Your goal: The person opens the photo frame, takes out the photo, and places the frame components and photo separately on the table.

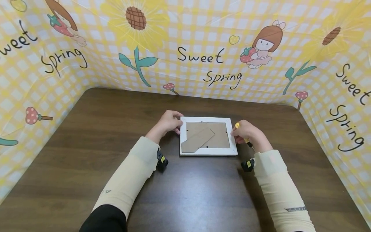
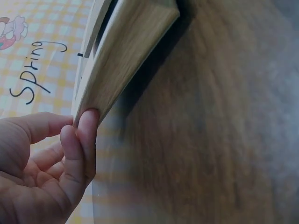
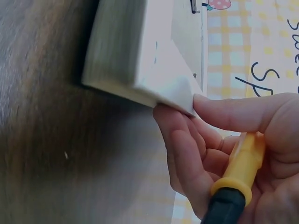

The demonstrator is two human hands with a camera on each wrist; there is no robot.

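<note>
A white picture frame (image 1: 208,152) is back side up above the brown table, its tan backing board (image 1: 220,135) and slanted stand flap (image 1: 200,140) showing. Small dark tabs sit around the board's edge. My left hand (image 1: 168,122) pinches the frame's left side between thumb and fingers; in the left wrist view the frame's wood-toned side (image 2: 124,51) rises from the fingertips. On the opposite side, my right hand (image 1: 246,132) pinches the right edge. That same hand keeps a yellow-and-black screwdriver (image 3: 240,163) tucked in its palm, mostly covered by the fingers in the head view.
The dark wooden table (image 1: 185,193) extends around the frame. A yellow checked cloth (image 1: 191,38) with printed flowers and lettering stands around its back and sides. A small black camera (image 1: 162,160) is strapped to the left wrist, another (image 1: 248,165) to the right.
</note>
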